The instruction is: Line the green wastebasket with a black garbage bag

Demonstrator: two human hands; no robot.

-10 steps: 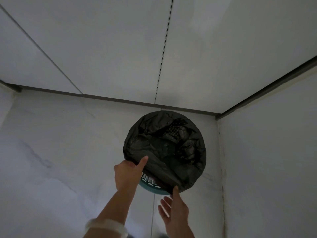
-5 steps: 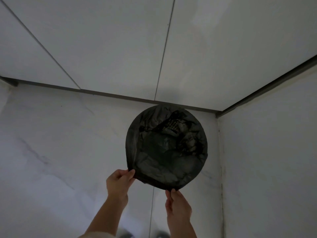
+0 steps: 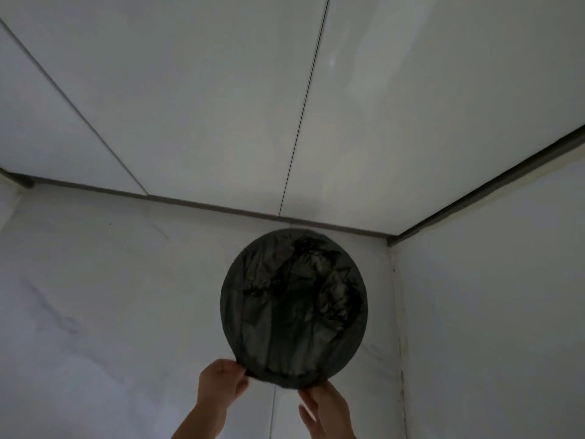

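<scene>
I am reading one head view, which looks down into the corner of a room.

1. Back wall (image 3: pixel 190 90): glossy pale panels fill the upper half. A thin dark seam (image 3: pixel 304 106) runs down them toward the corner.
2. Floor (image 3: pixel 110 312): pale stone with faint grey veining takes up the lower left. A joint line runs toward me between the two hands.
3. Side wall (image 3: pixel 493 312): plain and pale on the right. Its vertical edge beside the bag is slightly stained.
4. Skirting strip (image 3: pixel 190 202): a dark band along the foot of both walls, meeting at the corner.
5. Black garbage bag (image 3: pixel 294 308): it is stretched over a round mouth and shows as a full dark disc. It stands on the floor close to the corner, just in front of the skirting. The film is creased and folded, and darkest in the upper middle. The green wastebasket is wholly hidden under it.
6. Right hand (image 3: pixel 327 407): it is at the near edge of the disc, right of centre, with its fingertips up against the bag's hem. The hand is blurred, and I cannot tell whether it pinches the film or only touches it.
7. Left hand (image 3: pixel 221 380): it is at the near-left edge, fingers curled, pinching the bag's hem where it folds over the rim.
</scene>
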